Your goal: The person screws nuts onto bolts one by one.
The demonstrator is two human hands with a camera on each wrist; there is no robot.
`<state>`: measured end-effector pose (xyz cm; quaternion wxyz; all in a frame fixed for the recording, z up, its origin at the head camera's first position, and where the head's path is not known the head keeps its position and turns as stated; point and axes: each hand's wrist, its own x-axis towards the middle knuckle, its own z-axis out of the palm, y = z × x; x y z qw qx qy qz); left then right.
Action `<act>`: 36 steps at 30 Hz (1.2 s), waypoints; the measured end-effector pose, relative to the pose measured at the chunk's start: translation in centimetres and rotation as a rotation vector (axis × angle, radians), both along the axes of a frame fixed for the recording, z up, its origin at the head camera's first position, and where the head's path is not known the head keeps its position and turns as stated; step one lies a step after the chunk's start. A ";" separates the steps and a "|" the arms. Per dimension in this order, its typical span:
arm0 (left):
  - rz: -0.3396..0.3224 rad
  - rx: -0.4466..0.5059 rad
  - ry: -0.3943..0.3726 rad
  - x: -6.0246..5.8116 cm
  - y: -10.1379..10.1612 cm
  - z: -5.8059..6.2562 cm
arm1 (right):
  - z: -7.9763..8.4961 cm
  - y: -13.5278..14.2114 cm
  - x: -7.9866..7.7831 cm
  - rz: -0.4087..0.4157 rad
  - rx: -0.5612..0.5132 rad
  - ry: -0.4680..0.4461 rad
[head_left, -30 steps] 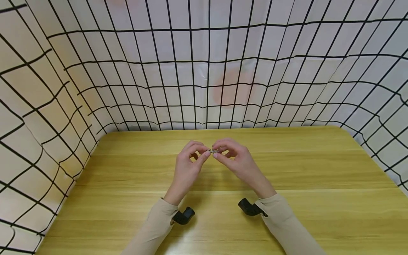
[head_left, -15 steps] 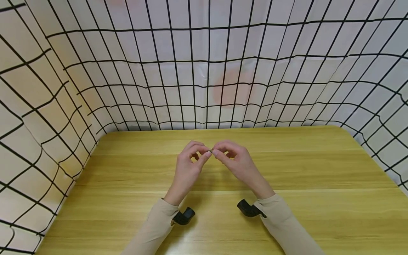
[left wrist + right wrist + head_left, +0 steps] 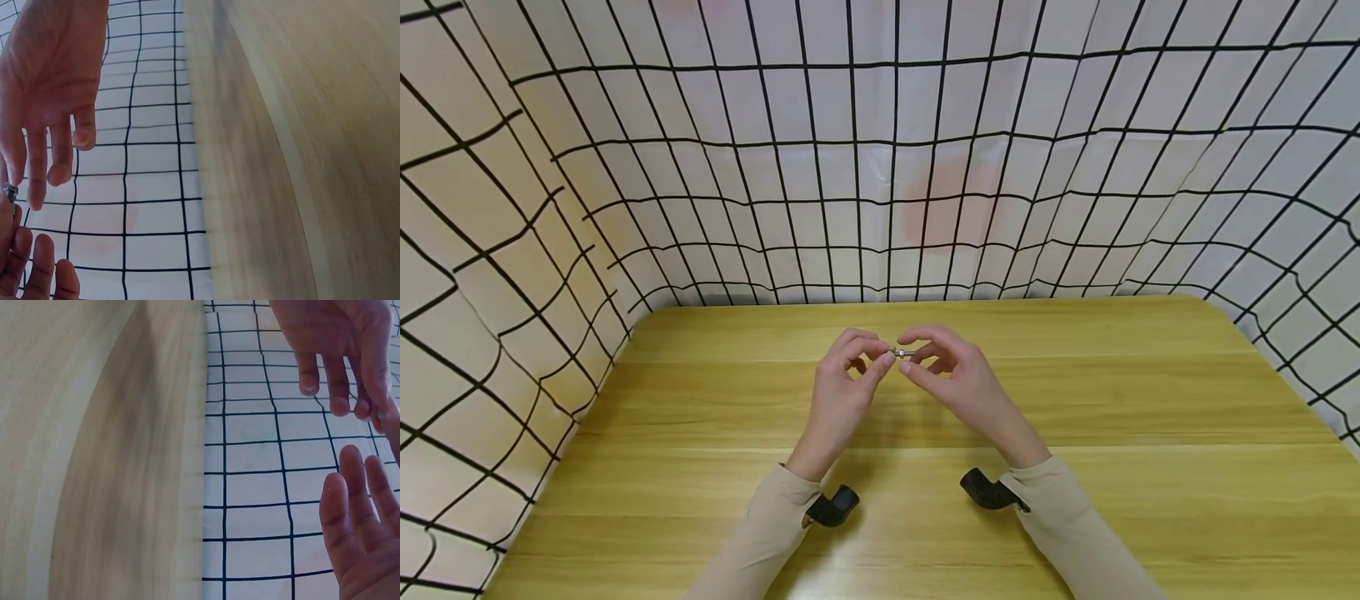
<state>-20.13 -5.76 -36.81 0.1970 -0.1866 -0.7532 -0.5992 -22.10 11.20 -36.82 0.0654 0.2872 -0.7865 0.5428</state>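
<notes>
A small metal bolt with a nut on its shank (image 3: 902, 353) lies level between the two hands above the table, in the head view. My left hand (image 3: 846, 379) pinches one end of it between thumb and forefinger. Around the other end, the thumb and forefinger of my right hand (image 3: 953, 368) stand apart, with a visible gap beside the shank. The left wrist view shows the metal piece (image 3: 10, 190) at its left edge, partly covered by fingers. In the right wrist view it is almost wholly hidden.
Beneath both hands spreads a wooden table (image 3: 1120, 517). Behind it and at the sides hangs a white sheet with a black grid (image 3: 820, 167). A black wrist mount sticks out from the left cuff (image 3: 833, 507) and another from the right cuff (image 3: 988, 490).
The right fingers closed in over the bolt half a second ago, covering most of it. Now they have spread and drawn back slightly right, and the nut and shank show again. The left hand barely moved.
</notes>
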 end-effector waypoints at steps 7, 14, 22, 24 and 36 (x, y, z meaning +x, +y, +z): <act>-0.003 -0.004 -0.001 -0.1 0.1 0.0 | -2.4 0.3 -1.5 -0.029 0.002 0.087; 0.002 -0.009 0.001 -0.1 0.0 0.0 | -1.8 0.2 -1.1 -0.048 0.019 0.072; -0.001 -0.004 0.012 0.0 0.1 0.0 | 0.1 -0.2 0.3 -0.059 0.026 0.048; -0.004 -0.002 0.012 -0.1 0.2 -0.1 | 0.1 -0.2 0.4 -0.067 0.031 0.042; -0.004 0.001 0.016 -0.1 0.1 -0.1 | 0.8 0.1 0.4 -0.039 0.037 0.004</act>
